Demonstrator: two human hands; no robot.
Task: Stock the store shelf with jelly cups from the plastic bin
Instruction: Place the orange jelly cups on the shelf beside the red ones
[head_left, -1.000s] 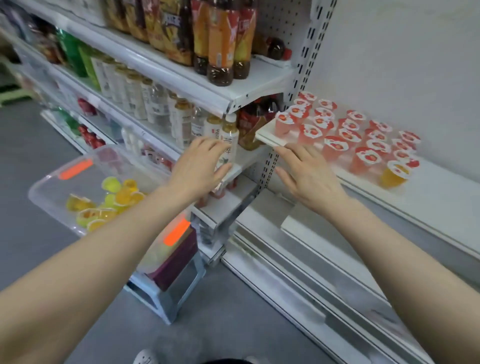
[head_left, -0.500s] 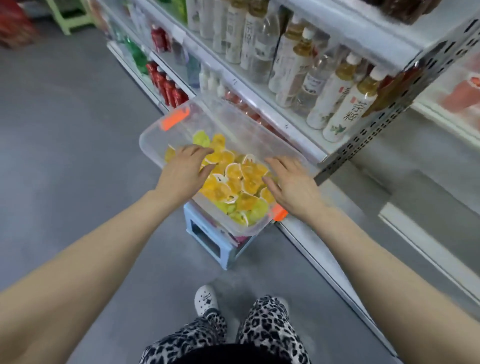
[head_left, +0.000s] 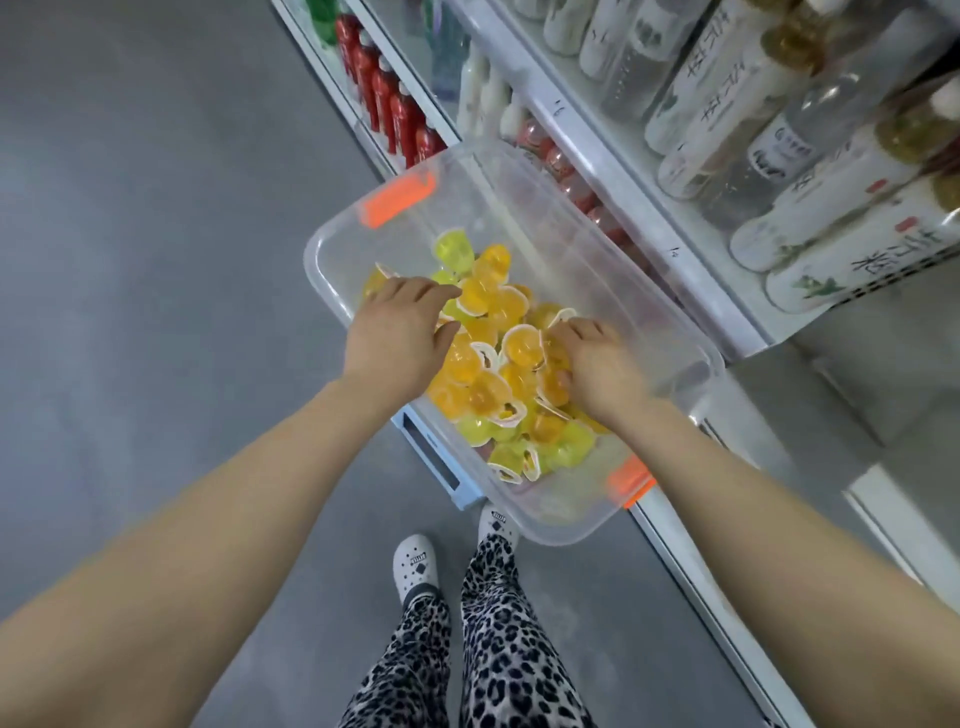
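Observation:
A clear plastic bin (head_left: 524, 182) with orange latches holds a pile of orange and yellow-green jelly cups (head_left: 488, 387). Both my hands are down inside it. My left hand (head_left: 397, 338) is at the pile's left side, its fingers curled down over a cup that the palm mostly hides. My right hand (head_left: 595, 369) is at the pile's right side, fingers and thumb curled round an orange cup (head_left: 556, 387). The far half of the bin is bare. The jelly cup shelf is out of view.
The bin rests on a light-blue stool (head_left: 434, 460) on the grey floor, tight against the shelving. Tea and water bottles (head_left: 753, 130) fill the shelf at upper right; red bottles (head_left: 389, 104) line a low shelf behind. My feet (head_left: 415, 566) stand just below the stool.
My view has swung from the shelf down onto the bin. Both hands dropped from the shelf edge into the bin, and their flat fingers have now curled into the cups.

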